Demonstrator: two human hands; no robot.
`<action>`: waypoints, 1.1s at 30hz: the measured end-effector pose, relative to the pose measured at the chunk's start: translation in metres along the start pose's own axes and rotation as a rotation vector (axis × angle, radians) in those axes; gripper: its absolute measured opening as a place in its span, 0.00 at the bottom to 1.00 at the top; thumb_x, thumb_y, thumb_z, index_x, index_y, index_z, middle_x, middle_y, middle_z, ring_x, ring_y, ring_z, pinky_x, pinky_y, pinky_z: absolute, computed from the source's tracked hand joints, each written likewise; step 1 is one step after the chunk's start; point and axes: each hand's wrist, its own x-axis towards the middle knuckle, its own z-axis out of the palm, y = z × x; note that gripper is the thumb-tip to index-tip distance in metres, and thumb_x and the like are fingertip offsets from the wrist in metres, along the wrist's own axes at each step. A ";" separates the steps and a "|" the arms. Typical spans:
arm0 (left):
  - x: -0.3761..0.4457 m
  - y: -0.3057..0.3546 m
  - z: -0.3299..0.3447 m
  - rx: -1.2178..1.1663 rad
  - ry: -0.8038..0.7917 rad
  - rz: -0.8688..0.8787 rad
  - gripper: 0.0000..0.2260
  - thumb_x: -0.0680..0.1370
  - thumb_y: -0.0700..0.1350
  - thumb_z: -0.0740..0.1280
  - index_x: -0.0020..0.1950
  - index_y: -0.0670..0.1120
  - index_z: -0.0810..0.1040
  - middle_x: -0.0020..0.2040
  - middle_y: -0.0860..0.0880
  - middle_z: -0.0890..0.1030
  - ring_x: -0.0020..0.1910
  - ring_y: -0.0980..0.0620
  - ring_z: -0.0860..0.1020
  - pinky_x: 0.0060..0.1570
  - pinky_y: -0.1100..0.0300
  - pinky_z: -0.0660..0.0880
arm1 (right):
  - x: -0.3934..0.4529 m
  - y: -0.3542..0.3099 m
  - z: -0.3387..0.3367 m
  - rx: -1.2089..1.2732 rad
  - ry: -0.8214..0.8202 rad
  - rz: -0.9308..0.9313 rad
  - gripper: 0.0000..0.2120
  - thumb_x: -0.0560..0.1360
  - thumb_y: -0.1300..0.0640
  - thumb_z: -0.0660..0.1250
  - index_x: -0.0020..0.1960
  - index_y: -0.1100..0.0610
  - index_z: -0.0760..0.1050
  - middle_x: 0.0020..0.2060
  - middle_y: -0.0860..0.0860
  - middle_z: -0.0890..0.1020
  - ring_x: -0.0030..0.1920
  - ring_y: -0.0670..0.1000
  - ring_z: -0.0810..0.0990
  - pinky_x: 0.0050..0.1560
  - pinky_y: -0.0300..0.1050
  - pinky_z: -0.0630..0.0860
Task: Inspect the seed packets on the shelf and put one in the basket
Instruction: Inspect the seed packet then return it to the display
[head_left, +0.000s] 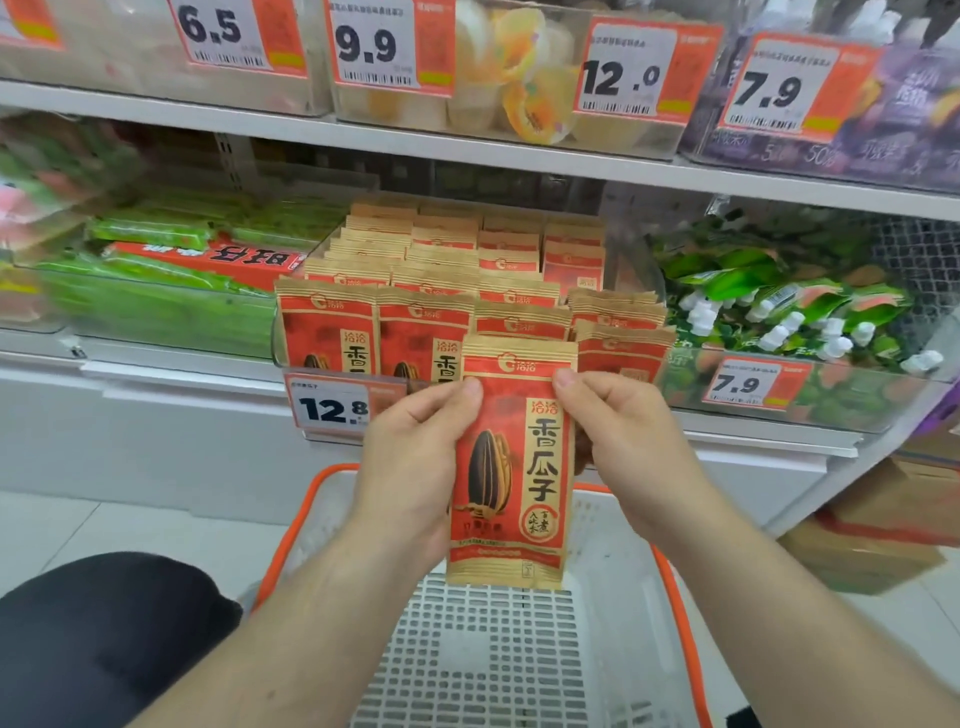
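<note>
Person holds one red seed packet (511, 457) upright w/ both hands, front facing them, just above the basket (670, 587) & in front of the shelf (171, 364). Left hand (410, 457) grips the packet's left edge, thumb on the front near the top, fingers curled behind; right hand (623, 441) pinches the right edge the same way, thumb up by the top corner. Packet shows a big sunflower seed pic & gold lettering. Basket is white mesh w/ an orange rim, sits near, below the hands. Farther off, a clear bin on the shelf holds rows of matching packets (415, 312), standing upright, w/ a 12.8 price tag (332, 405) on its front. Green snack packs (156, 280) to the left, green pouches w/ white caps (779, 306) to the right. Dark-clothed knee (104, 639) at near left.
</note>
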 end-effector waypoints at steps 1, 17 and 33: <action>0.000 0.000 -0.001 -0.006 0.010 0.004 0.08 0.80 0.42 0.67 0.54 0.39 0.82 0.46 0.39 0.86 0.42 0.41 0.85 0.38 0.51 0.83 | -0.002 0.000 -0.002 -0.059 -0.036 0.009 0.17 0.82 0.50 0.62 0.38 0.56 0.79 0.30 0.48 0.83 0.29 0.45 0.79 0.33 0.41 0.73; 0.000 -0.004 -0.016 -0.033 0.063 -0.004 0.11 0.80 0.45 0.67 0.58 0.39 0.81 0.48 0.37 0.85 0.46 0.37 0.85 0.44 0.42 0.83 | -0.023 0.002 -0.004 -0.193 -0.331 0.061 0.14 0.71 0.48 0.67 0.47 0.58 0.81 0.36 0.51 0.87 0.33 0.43 0.82 0.32 0.32 0.73; 0.002 -0.004 -0.025 -0.075 0.086 -0.066 0.14 0.81 0.48 0.66 0.61 0.41 0.80 0.51 0.38 0.85 0.48 0.37 0.85 0.42 0.43 0.82 | -0.032 0.005 0.000 -0.284 -0.431 0.100 0.14 0.74 0.54 0.72 0.58 0.55 0.76 0.37 0.58 0.86 0.36 0.57 0.84 0.37 0.45 0.79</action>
